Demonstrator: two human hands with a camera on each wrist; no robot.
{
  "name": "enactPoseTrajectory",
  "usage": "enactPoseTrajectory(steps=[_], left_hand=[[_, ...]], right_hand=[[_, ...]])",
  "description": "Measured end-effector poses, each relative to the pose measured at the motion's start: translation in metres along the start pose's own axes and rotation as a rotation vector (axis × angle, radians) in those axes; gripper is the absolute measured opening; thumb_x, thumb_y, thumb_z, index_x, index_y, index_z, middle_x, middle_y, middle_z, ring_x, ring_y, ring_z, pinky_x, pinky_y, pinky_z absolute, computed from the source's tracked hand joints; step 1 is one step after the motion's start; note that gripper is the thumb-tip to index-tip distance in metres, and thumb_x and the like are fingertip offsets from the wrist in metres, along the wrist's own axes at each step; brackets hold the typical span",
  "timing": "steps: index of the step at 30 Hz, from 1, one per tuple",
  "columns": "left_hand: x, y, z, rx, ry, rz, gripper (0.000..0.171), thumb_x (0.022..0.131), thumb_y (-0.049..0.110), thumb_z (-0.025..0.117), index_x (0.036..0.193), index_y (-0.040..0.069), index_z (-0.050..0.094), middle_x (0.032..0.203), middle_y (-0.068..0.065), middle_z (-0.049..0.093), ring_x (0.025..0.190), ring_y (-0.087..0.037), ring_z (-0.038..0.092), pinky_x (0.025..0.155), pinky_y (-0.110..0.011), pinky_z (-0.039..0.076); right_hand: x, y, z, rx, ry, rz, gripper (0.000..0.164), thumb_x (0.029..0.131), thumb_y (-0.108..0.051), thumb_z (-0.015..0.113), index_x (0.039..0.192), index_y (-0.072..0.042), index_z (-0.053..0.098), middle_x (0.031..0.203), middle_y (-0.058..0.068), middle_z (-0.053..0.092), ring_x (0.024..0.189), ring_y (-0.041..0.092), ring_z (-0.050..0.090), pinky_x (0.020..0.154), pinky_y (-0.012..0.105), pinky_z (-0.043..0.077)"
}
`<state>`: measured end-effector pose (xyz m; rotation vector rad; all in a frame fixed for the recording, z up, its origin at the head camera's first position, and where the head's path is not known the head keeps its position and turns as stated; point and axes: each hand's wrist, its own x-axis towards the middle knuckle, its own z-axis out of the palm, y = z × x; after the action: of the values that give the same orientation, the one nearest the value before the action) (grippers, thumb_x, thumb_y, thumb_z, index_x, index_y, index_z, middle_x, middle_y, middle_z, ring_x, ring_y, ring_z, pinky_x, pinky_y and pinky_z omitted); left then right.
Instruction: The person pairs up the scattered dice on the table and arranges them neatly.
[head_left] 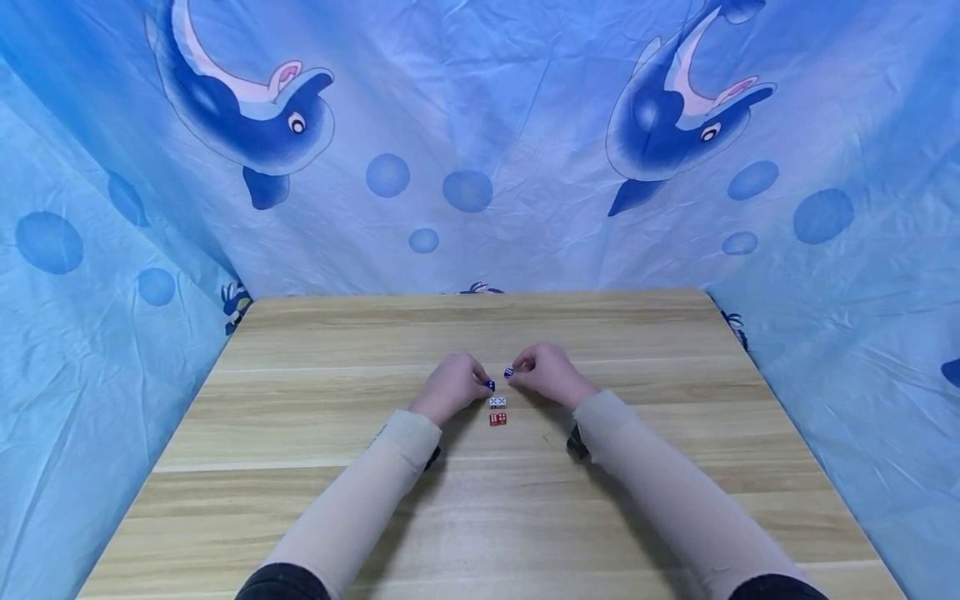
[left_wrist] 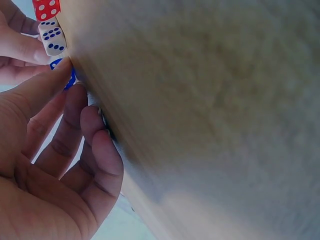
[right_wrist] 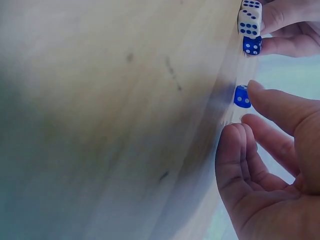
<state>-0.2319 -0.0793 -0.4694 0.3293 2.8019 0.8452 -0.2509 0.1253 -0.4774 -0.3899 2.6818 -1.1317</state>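
Observation:
My left hand (head_left: 452, 387) pinches a blue die (head_left: 491, 385) between thumb and fingers, just beyond a pair of white dice (head_left: 497, 402). In the left wrist view the thumb covers part of that blue die (left_wrist: 72, 79). To the right and slightly farther back, my right hand (head_left: 551, 375) holds a second blue die (head_left: 509, 372) at its fingertips. The right wrist view shows this die (right_wrist: 242, 96) against the thumb tip, apart from the other blue die (right_wrist: 252, 46). Nearer me than the white pair, two red dice (head_left: 498, 419) sit side by side.
All of this is on a wood-grain table (head_left: 337, 350). A blue curtain with dolphins (head_left: 465, 100) hangs behind it and along both sides. A dark band (head_left: 577, 443) shows under the right wrist.

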Motion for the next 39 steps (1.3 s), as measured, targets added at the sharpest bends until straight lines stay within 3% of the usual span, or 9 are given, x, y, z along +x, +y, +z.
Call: enactPoseTrajectory(steps=[17, 27, 35, 39], left_hand=[[-0.001, 0.002, 0.0, 0.006, 0.005, -0.003, 0.011, 0.082, 0.018, 0.087, 0.091, 0.014, 0.08, 0.1, -0.001, 0.073, 0.099, -0.023, 0.065, 0.092, -0.041, 0.051], [-0.001, 0.003, 0.002, -0.007, 0.007, -0.016, 0.011, 0.082, 0.018, 0.087, 0.09, 0.015, 0.08, 0.1, -0.001, 0.073, 0.098, -0.023, 0.065, 0.091, -0.042, 0.051], [0.0, 0.001, 0.002, 0.003, 0.012, -0.002, 0.012, 0.082, 0.018, 0.087, 0.092, 0.013, 0.08, 0.104, -0.003, 0.072, 0.101, -0.024, 0.065, 0.091, -0.042, 0.051], [0.001, -0.002, 0.003, 0.0, 0.013, 0.024, 0.012, 0.081, 0.017, 0.088, 0.09, 0.013, 0.081, 0.098, -0.001, 0.074, 0.095, -0.022, 0.067, 0.088, -0.04, 0.052]], right_hand=[[0.006, -0.007, 0.008, -0.047, 0.019, -0.037, 0.013, 0.083, -0.01, 0.085, 0.091, -0.006, 0.076, 0.075, -0.001, 0.065, 0.069, 0.016, 0.06, 0.064, 0.03, 0.05], [0.005, -0.005, 0.008, -0.056, 0.033, -0.031, 0.012, 0.083, -0.009, 0.085, 0.084, -0.007, 0.074, 0.076, -0.001, 0.065, 0.072, 0.016, 0.06, 0.069, 0.031, 0.051], [0.001, -0.007, 0.01, -0.043, -0.034, -0.057, 0.01, 0.083, -0.007, 0.085, 0.088, -0.008, 0.076, 0.076, -0.003, 0.066, 0.072, 0.014, 0.062, 0.071, 0.031, 0.052], [-0.001, -0.008, 0.012, -0.031, -0.085, -0.1, 0.01, 0.083, -0.007, 0.084, 0.09, -0.007, 0.077, 0.076, -0.004, 0.068, 0.073, 0.013, 0.063, 0.071, 0.029, 0.053]])
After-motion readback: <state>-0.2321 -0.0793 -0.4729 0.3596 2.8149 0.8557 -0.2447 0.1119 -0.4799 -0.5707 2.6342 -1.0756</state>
